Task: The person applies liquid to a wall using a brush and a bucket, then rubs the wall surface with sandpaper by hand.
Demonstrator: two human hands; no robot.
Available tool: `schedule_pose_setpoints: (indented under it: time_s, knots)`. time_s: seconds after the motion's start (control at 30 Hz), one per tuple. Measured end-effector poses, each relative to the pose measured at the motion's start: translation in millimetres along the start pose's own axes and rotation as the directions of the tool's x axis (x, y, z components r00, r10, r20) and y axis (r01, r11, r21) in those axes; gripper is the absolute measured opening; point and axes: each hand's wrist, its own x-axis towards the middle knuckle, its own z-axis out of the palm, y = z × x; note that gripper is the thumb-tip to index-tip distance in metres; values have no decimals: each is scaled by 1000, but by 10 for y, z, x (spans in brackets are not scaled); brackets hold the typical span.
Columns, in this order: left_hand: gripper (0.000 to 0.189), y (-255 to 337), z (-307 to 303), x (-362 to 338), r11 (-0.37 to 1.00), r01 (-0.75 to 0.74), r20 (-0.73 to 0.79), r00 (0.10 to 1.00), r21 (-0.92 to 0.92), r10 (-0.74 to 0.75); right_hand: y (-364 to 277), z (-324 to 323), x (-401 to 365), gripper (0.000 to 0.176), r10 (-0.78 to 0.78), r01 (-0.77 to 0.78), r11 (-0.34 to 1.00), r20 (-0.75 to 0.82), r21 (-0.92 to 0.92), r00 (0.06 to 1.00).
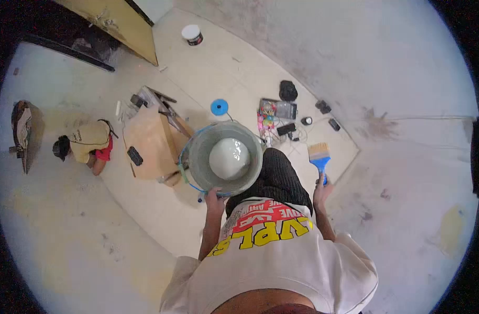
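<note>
My left hand [214, 200] grips the near rim of a grey bucket [197, 149], held up in front of my left side. White paint [229, 158] lies in the bottom of the bucket. In my right hand [322, 192] is a wide paintbrush [319, 154], its blue handle in my closed fingers and its pale bristles pointing away from me. The brush is to the right of the bucket, apart from it. The fingers of my left hand are partly hidden behind the rim.
A cardboard box [147, 141] stands left of the bucket. On the tiled floor beyond are a blue disc [219, 107], a white tub [192, 34] and an open case [281, 109] among cables. Clothing [90, 135] hangs on the left wall. A yellow door [127, 29] stands ajar.
</note>
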Motion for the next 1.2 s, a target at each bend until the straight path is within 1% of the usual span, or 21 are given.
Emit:
schedule_pose_setpoints:
  time_s: [0.1,0.17,0.2,0.23,0.27,0.33,0.4,0.43,0.5,0.53,0.57,0.63,0.7,0.77,0.83,0.87,0.97,1.0,1.1,1.17,1.2]
  knots:
    - [37,255,-97,182,985,-146,-111,981,96,157,-81,115,89,34,16,-10,985,-34,174,999]
    - [38,-420,163,388,991,-131,-24,991,23,132,-133,311,253,34,-40,47,990,-63,130,997]
    - [38,-411,227,480,879,155,-29,982,-451,-188,-162,415,320,34,-11,21,983,-54,180,999]
    - [37,-409,261,592,480,351,118,885,-804,-450,-204,523,409,34,15,-5,973,-43,230,999]
    - [37,-435,236,703,482,340,109,890,-807,-444,-251,641,502,34,7,4,971,-43,238,999]
    - [37,-433,104,978,878,232,38,971,-418,-238,-432,866,719,33,-48,52,978,-25,201,999]
    - [37,107,-180,1339,997,-76,-14,997,-18,76,-611,1128,943,33,-34,31,975,9,220,999]
    - [37,-186,-55,1531,996,-86,-22,996,-13,86,-729,1283,1070,32,-19,8,973,44,231,999]
    - [38,-915,296,1909,824,349,26,926,-447,-377,-989,1634,1353,34,-21,18,977,14,214,1000]
    - [37,-672,327,2094,875,42,-193,969,-482,-153,-1093,1835,1555,35,-21,24,982,-16,185,1000]
    - [37,-277,226,2164,877,44,-211,964,-478,-163,-1002,1981,1800,35,-29,28,982,4,188,1000]
    - [35,495,-121,2780,977,-90,-167,978,193,123,-967,2483,2462,40,-210,196,970,-88,-141,974]
    - [37,131,-10,3167,997,-15,-154,988,80,28,-1855,2619,2793,43,-165,169,981,52,-94,985]
    - [40,-579,198,3539,978,148,-119,979,-149,-167,-2468,2747,3034,43,-364,368,929,103,-24,926]
    - [42,-1254,403,3743,959,171,-142,968,-226,-206,-2950,2737,3292,43,-286,315,945,242,-89,927]
    - [47,-1168,390,3884,904,115,-276,930,-413,-244,-3152,2795,3435,42,-336,360,933,314,-22,888]
    - [50,-540,-60,4472,921,282,-185,923,-270,-337,-3614,3082,3704,39,-377,371,924,404,95,833]
    - [52,440,-483,4699,989,65,-368,930,136,-10,-3718,3207,3750,38,-376,392,919,358,31,854]
    - [51,422,-713,5262,985,-135,-452,876,104,168,-4057,3442,3679,36,-244,252,967,338,21,909]
    - [49,416,-822,5520,976,-3,-416,904,220,96,-3663,3809,3920,39,-443,470,881,262,-49,857]
    - [47,412,-886,5730,955,17,-412,900,-295,-144,-3550,3950,3986,39,-444,470,881,256,-49,859]
